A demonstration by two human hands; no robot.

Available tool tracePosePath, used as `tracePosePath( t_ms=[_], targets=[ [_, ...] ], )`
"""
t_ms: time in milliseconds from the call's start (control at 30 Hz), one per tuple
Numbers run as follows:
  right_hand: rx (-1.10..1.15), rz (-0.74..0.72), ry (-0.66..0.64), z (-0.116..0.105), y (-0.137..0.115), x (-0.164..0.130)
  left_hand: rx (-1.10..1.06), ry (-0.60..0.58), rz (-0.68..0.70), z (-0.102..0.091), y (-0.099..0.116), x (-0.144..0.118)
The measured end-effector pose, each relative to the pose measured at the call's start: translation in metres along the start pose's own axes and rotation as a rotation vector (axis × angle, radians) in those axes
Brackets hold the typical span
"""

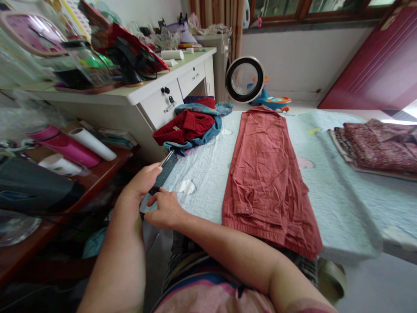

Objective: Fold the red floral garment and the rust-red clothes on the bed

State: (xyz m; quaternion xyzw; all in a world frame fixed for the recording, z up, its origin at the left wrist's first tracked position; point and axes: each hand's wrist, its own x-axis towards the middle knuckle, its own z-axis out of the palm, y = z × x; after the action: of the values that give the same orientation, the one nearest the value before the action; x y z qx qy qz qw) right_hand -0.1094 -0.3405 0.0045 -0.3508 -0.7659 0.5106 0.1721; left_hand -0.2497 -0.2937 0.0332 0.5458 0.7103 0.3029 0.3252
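My left hand (143, 181) is closed around the edge of a smartphone (167, 168), which is tilted beside the left side of the cloth-covered table. My right hand (167, 209) is at the phone's lower end, fingers apart and partly bent, with a fingertip at or just over the screen. I cannot tell whether it touches. A brick-red long-sleeved shirt (263, 169) lies folded lengthwise in front of me, its buttoned cuff showing near the hem. Beyond the phone is a heap of dark red and blue clothes (192, 126).
Folded patterned clothes (384, 145) lie on the quilted pale blue cover (342, 208) at right. A white desk (146, 91) and a low brown shelf (107, 174) with a pink bottle (65, 145) stand at left. Behind is a washer with its round door (245, 79) open.
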Motion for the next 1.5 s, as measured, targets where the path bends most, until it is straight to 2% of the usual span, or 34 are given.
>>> tracePosePath(
  t_ms=[300, 700, 1200, 1367, 1500],
  targets=[
    [-0.043, -0.045, -0.012, -0.01, -0.005, -0.009, 0.037, 0.005, -0.007, 0.002, 0.002, -0.001],
    [-0.002, -0.01, -0.028, -0.011, -0.003, -0.011, 0.097, 0.038, 0.005, 0.003, 0.0, 0.001],
    [0.043, -0.038, -0.013, -0.006, -0.001, -0.006, 0.102, 0.039, 0.03, 0.003, -0.004, 0.002],
    [0.033, -0.031, 0.033, -0.007, 0.0, -0.011, 0.128, 0.012, 0.035, 0.003, -0.008, 0.005],
    [-0.023, -0.087, 0.078, -0.009, 0.004, -0.018, 0.157, 0.024, 0.027, 0.004, -0.007, 0.004]
  ],
)
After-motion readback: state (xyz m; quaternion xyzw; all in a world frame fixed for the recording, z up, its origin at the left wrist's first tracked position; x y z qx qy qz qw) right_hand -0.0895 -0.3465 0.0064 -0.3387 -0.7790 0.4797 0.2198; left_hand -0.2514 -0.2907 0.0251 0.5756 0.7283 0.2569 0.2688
